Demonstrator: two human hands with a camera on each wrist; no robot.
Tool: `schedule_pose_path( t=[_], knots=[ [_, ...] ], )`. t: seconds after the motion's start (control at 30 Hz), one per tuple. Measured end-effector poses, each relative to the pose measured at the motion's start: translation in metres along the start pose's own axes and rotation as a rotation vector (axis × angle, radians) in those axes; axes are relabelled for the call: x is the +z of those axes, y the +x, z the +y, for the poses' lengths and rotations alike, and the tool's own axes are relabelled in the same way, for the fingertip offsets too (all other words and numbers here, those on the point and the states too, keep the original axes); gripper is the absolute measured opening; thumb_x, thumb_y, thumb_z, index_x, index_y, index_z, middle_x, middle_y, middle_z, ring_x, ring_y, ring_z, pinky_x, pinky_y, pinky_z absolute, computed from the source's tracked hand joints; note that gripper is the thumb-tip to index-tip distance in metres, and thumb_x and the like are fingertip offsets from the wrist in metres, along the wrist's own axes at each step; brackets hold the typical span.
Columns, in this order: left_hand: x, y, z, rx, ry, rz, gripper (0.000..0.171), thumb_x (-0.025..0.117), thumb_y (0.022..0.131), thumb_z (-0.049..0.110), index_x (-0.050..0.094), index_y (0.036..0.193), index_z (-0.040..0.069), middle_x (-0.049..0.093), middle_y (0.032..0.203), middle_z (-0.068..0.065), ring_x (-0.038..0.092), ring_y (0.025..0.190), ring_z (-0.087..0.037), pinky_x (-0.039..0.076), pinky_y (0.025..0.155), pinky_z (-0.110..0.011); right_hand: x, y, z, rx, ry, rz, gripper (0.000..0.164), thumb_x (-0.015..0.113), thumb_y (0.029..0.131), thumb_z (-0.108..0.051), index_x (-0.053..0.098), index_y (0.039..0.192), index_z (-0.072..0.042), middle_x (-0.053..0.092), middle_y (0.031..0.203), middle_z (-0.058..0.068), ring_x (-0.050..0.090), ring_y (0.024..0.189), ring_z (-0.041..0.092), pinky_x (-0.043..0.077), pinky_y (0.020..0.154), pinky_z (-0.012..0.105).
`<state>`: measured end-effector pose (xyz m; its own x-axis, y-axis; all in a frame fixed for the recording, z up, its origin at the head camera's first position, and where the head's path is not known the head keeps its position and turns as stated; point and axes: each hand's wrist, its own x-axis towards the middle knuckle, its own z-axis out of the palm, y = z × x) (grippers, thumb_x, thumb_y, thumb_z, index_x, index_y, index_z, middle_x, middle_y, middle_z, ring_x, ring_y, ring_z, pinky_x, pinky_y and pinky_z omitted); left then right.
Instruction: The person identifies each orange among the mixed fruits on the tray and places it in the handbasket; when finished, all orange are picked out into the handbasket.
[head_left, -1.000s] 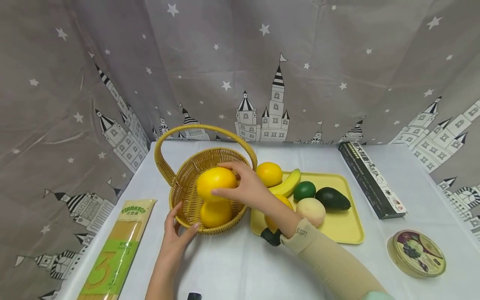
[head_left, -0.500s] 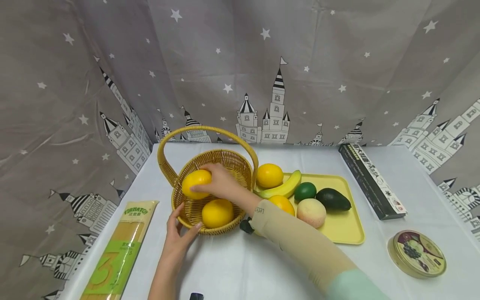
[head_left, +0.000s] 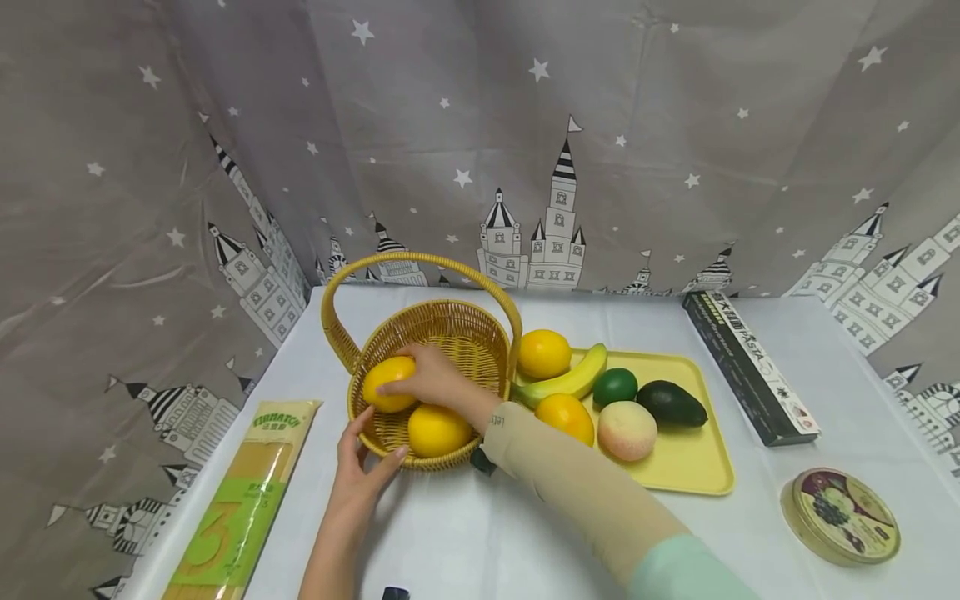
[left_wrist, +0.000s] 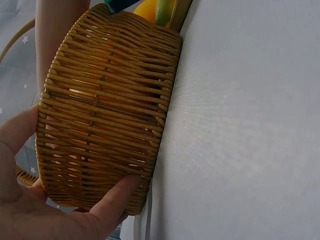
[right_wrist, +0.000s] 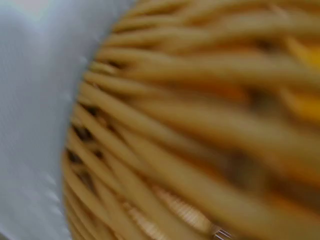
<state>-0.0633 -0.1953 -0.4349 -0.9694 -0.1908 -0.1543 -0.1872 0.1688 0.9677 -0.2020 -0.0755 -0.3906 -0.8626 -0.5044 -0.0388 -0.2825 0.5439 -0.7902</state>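
In the head view a round wicker basket (head_left: 480,346) with a tall handle stands left of centre. My right hand (head_left: 435,379) reaches into it and grips a yellow-orange oval fruit (head_left: 386,387) low against the left wall, thumb on the near side. A second fruit of that kind (head_left: 439,432) lies at the front of the basket, partly under my right wrist. Against the outside of the near left wall rests my left hand (head_left: 358,475), thumb and fingers spread apart. The left wrist view shows its extended fingers (left_wrist: 120,197) touching the weave. The right wrist view holds only blurred basket wall (right_wrist: 200,100).
Right of the basket, a yellow tray (head_left: 693,467) bears a banana (head_left: 570,379), a peach (head_left: 627,431), an avocado (head_left: 671,403), a green fruit (head_left: 615,387) and yellow-orange fruits. A spaghetti pack (head_left: 240,500), a pasta box (head_left: 750,367) and a round tin (head_left: 843,512) lie outward.
My right hand has carried the yellow-orange fruit left from above the other one and lowered it to the basket's left side. The left hand stays at the wall.
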Motion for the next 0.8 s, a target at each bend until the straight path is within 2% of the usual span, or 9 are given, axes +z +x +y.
schedule_pose_path(
  t=[0.23, 0.5, 0.8],
  knots=[
    [-0.002, -0.001, 0.002, -0.012, 0.011, -0.003, 0.084, 0.068, 0.085, 0.032, 0.013, 0.148, 0.027, -0.007, 0.156, -0.004, 0.003, 0.14, -0.039, 0.018, 0.108, -0.058, 0.006, -0.003, 0.007, -0.026, 0.025, -0.088, 0.067, 0.073, 0.076, -0.046, 0.053, 0.128, -0.009, 0.058, 0.112, 0.002, 0.054, 0.092, 0.011, 0.046, 0.078, 0.024],
    [-0.001, 0.0, 0.0, -0.013, 0.012, 0.002, 0.084, 0.068, 0.085, 0.033, 0.014, 0.148, 0.028, -0.008, 0.155, -0.004, 0.001, 0.14, -0.039, 0.018, 0.108, -0.058, 0.0, -0.007, 0.012, -0.012, 0.002, -0.162, 0.075, 0.067, 0.078, -0.053, 0.046, 0.137, -0.013, 0.052, 0.132, 0.003, 0.051, 0.115, 0.019, 0.042, 0.096, 0.035],
    [0.0, 0.0, 0.0, -0.017, 0.007, -0.001, 0.083, 0.068, 0.085, 0.032, 0.013, 0.148, 0.03, -0.01, 0.155, -0.002, 0.0, 0.14, -0.038, 0.018, 0.108, -0.058, -0.001, -0.007, 0.019, -0.023, 0.012, -0.176, 0.076, 0.068, 0.078, -0.052, 0.045, 0.138, -0.013, 0.051, 0.133, 0.004, 0.052, 0.113, 0.019, 0.043, 0.093, 0.034]
  ],
)
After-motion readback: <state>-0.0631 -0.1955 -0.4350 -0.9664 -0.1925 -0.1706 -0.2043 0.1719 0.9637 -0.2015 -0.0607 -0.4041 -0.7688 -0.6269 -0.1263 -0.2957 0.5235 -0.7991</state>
